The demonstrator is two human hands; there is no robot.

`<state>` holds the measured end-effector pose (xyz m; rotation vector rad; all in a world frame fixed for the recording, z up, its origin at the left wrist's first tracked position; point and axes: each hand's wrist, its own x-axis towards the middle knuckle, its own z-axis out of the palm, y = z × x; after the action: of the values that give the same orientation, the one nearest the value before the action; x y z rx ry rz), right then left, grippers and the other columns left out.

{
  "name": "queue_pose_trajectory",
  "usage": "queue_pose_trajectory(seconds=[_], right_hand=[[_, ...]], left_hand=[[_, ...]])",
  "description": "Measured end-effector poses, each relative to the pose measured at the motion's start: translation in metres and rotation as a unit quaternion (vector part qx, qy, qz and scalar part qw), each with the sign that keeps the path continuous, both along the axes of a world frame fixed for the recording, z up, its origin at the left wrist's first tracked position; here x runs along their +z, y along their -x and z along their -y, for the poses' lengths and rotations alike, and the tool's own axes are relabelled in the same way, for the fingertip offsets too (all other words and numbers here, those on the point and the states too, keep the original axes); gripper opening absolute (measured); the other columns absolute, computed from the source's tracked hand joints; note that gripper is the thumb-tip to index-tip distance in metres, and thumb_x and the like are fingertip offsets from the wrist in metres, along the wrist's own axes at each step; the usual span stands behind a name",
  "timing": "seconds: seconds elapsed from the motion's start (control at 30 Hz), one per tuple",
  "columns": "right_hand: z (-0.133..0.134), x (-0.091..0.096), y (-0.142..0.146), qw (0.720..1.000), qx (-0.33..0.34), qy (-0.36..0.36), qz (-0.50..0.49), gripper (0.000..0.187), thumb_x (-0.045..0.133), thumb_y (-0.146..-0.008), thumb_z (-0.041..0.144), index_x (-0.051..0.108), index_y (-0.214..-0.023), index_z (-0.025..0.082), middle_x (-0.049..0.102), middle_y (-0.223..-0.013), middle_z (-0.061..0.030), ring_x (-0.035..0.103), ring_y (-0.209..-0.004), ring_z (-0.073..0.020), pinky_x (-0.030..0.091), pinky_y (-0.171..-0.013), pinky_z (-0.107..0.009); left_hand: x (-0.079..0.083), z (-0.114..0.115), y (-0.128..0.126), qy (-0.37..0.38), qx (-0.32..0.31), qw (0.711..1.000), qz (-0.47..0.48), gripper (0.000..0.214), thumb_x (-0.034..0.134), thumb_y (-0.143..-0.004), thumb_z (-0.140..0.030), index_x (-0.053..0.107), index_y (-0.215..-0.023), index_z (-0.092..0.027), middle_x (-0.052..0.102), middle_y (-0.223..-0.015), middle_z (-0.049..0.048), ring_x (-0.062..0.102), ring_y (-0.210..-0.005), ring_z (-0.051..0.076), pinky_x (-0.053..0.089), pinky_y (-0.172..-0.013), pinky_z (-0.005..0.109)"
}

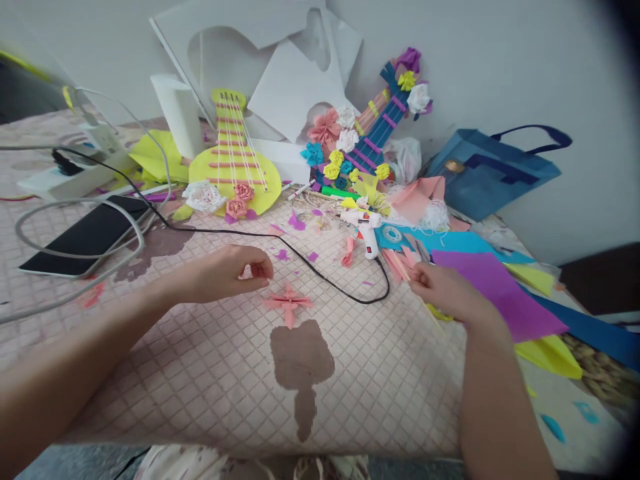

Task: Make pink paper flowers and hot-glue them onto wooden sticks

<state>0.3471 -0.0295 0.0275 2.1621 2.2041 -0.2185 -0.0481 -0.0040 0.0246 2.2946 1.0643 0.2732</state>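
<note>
My left hand (227,272) rests on the quilted pink cloth (210,373), fingers curled and pinched on a small pink paper piece (259,269). Just right of it lies a pink paper star of crossed strips (289,301). My right hand (443,291) reaches into a pile of pink paper strips (397,261) beside a purple sheet (505,290), its fingers closed on one strip. A white glue gun (364,227) stands behind the strips, its black cord (300,257) looping across the cloth between my hands.
A yellow paper guitar (235,160) and a blue one covered in paper flowers (370,133) lean against white foam board (295,80) at the wall. A black tablet (85,233) and grey cables (75,253) lie at left. A blue bag (490,170) and coloured sheets (550,353) crowd the right.
</note>
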Motion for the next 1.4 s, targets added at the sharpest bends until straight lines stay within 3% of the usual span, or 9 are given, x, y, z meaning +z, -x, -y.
queue_pose_trajectory(seconds=[0.1,0.23,0.43,0.6,0.77,1.07,1.4], right_hand=[[0.011,0.013,0.010,0.988,0.068,-0.035,-0.136,0.008,0.049,-0.082,0.029,0.047,-0.077,0.023,0.049,-0.062,0.0035,0.046,-0.055,-0.0128,0.032,-0.050,-0.024],[0.019,0.013,0.051,0.962,0.155,-0.079,-0.212,0.008,0.049,-0.082,0.024,0.043,-0.076,0.022,0.051,-0.068,0.0020,0.049,-0.062,-0.0136,0.039,-0.059,-0.026],[0.028,-0.011,0.110,0.928,0.152,-0.043,-0.339,0.003,0.042,-0.089,0.022,0.042,-0.086,0.023,0.046,-0.063,0.0057,0.045,-0.054,-0.0103,0.034,-0.053,-0.023],[0.031,-0.026,0.135,0.933,0.159,-0.056,-0.318,0.003,0.050,-0.084,0.021,0.051,-0.086,0.021,0.043,-0.059,0.0067,0.040,-0.051,-0.0097,0.033,-0.053,-0.022],[0.029,-0.038,0.144,0.940,0.220,-0.069,-0.252,0.016,0.045,-0.076,0.006,0.050,-0.080,0.020,0.054,-0.077,0.0008,0.050,-0.064,-0.0118,0.035,-0.058,-0.023],[0.027,-0.038,0.137,0.945,0.263,-0.061,-0.183,0.020,0.045,-0.080,0.005,0.053,-0.089,0.021,0.057,-0.091,-0.0012,0.054,-0.073,-0.0123,0.036,-0.061,-0.023],[0.030,-0.040,0.140,0.937,0.281,-0.049,-0.203,0.010,0.048,-0.092,0.021,0.057,-0.090,0.020,0.057,-0.089,-0.0021,0.056,-0.076,-0.0128,0.040,-0.065,-0.023]], left_hand=[[-0.001,0.003,-0.002,0.009,-0.025,1.000,-0.006,0.013,0.052,-0.080,-0.026,0.063,-0.079,-0.018,0.065,-0.077,-0.0001,0.056,-0.068,0.012,0.041,-0.063,0.023],[-0.003,0.006,-0.002,0.036,-0.056,0.998,-0.013,0.010,0.055,-0.078,-0.024,0.064,-0.080,-0.019,0.064,-0.079,0.0000,0.057,-0.070,0.013,0.041,-0.064,0.023],[-0.009,0.009,-0.003,0.029,-0.046,0.997,-0.046,0.009,0.058,-0.075,-0.022,0.064,-0.081,-0.019,0.065,-0.080,-0.0001,0.057,-0.070,0.014,0.038,-0.062,0.023],[-0.009,0.009,-0.004,0.026,-0.035,0.998,-0.051,0.011,0.053,-0.078,-0.021,0.063,-0.074,-0.018,0.062,-0.072,-0.0006,0.054,-0.063,0.012,0.036,-0.059,0.023],[-0.012,0.008,-0.004,0.029,-0.035,0.999,-0.028,0.011,0.053,-0.078,-0.019,0.063,-0.073,-0.018,0.062,-0.070,-0.0008,0.053,-0.061,0.011,0.036,-0.057,0.022],[-0.014,0.005,-0.002,0.049,-0.035,0.998,-0.015,0.015,0.053,-0.079,-0.023,0.067,-0.078,-0.018,0.064,-0.072,-0.0003,0.055,-0.063,0.012,0.038,-0.058,0.022],[-0.013,0.007,-0.002,0.086,-0.054,0.995,-0.015,0.016,0.058,-0.078,-0.030,0.067,-0.076,-0.018,0.063,-0.069,-0.0009,0.053,-0.060,0.010,0.038,-0.056,0.020]])
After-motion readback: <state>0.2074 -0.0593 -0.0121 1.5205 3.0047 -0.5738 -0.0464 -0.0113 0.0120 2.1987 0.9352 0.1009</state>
